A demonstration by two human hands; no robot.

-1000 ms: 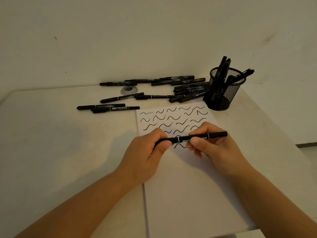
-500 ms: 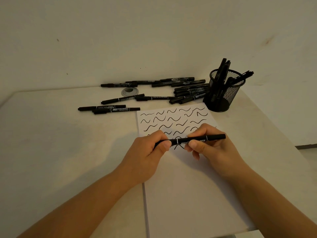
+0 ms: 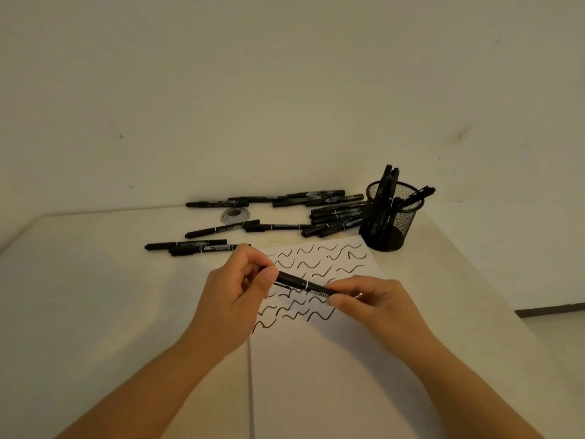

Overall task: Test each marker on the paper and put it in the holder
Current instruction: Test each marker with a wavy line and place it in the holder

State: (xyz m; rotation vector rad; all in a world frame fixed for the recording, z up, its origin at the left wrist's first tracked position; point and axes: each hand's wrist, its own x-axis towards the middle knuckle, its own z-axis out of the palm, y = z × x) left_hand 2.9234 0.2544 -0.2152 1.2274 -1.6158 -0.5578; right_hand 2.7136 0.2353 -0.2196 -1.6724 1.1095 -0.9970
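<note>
- Head view looks down on a pale table [image 3: 79, 296] set against a plain wall [image 3: 221, 90]; the table's right edge slants down toward the lower right, with floor visible beyond it.
- A white sheet of paper [image 3: 332, 375] lies on the table in front of the person, its left edge running straight down the middle of the frame and its far right corner reaching just beside the holder [image 3: 392, 217].
- The upper part of the paper carries rows of black wavy test strokes [image 3: 304, 264]; the lower part is bare.
- The left hand [image 3: 234, 299] pinches one end of a black marker [image 3: 304, 285] between thumb and curled fingers.
- The right hand [image 3: 376, 302] grips the other end of the same marker, thumb on top; the marker slants down from left to right above the strokes.
- White print runs along the held marker's barrel, but it is too small to read.
- The holder, a black mesh cup, stands at the far right of the table and has several black markers sticking out of its top.
- Loose black markers [image 3: 335, 217] lie in a cluster just left of the holder and in a row along the wall; two more pairs lie farther left.
- One near marker [image 3: 209, 248] shows a white label that seems to read "MARKER"; the rest is blurred.
- A small round grey disc [image 3: 235, 214] sits among the far markers.
- Open tabletop stretches left of the paper.
</note>
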